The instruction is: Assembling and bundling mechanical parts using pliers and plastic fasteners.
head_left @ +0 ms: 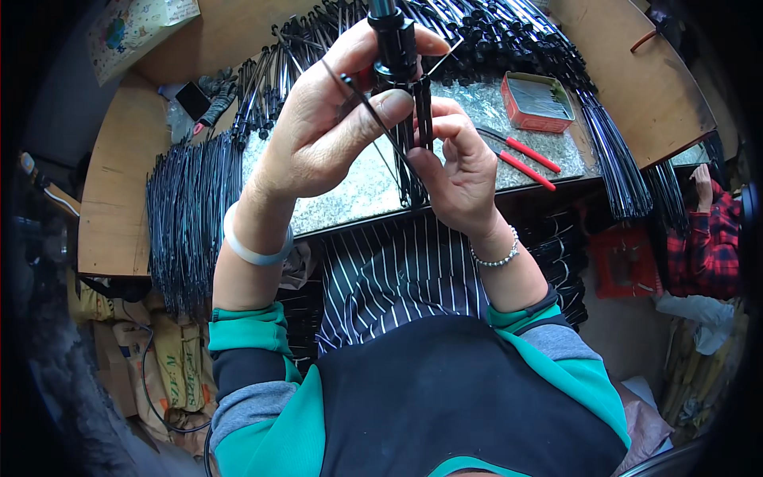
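Observation:
I hold a black umbrella frame [395,52] upright in front of me, its shaft running out at the top of the view. My left hand [314,151] wraps round its hub, thumb pressed near the joints. Lower down, my right hand [462,179] is closed on the folded black ribs, thumb against them. One thin dark rib [367,103] slants across my left thumb. A fine pale wire [447,57] sticks out beside the hub, near my left fingertips. Pliers with red handles [528,163] lie on the speckled board [338,187], right of my right hand.
Umbrella frames [195,215] hang in a dense row over the table's left edge; more frames [509,40] are heaped at the back. A red tin [540,119] holds fine wires. A phone [192,101] and gloves [220,91] lie back left. Another person's checked sleeve [703,246] shows at right.

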`<act>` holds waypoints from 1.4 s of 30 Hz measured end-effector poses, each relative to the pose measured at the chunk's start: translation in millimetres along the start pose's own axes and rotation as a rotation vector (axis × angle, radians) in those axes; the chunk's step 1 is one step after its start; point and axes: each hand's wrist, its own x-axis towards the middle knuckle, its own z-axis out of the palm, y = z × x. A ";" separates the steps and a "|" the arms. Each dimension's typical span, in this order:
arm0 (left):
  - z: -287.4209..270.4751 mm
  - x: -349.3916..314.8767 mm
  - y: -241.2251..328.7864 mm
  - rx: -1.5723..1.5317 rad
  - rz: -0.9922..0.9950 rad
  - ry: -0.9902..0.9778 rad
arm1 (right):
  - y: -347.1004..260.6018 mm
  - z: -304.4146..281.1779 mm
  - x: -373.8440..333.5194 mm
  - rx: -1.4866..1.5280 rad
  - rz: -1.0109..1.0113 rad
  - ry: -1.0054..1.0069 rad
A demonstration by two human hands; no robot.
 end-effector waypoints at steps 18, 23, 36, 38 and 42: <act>1.2 -1.3 -8.7 0.004 0.105 0.016 | 4.5 -2.0 -0.6 -0.041 -0.037 -0.039; 8.8 0.1 -2.2 0.001 0.058 0.048 | 5.3 -1.2 -0.3 -0.101 -0.088 0.020; 11.9 -1.0 -7.1 0.074 0.118 0.063 | 2.0 0.7 1.1 -0.147 -0.119 0.045; 15.9 -0.9 -8.8 0.040 0.154 0.120 | 1.9 2.1 -0.2 -0.136 -0.102 0.060; 17.5 -2.5 -5.6 0.059 0.120 0.126 | 1.5 4.6 -2.0 -0.107 -0.068 0.098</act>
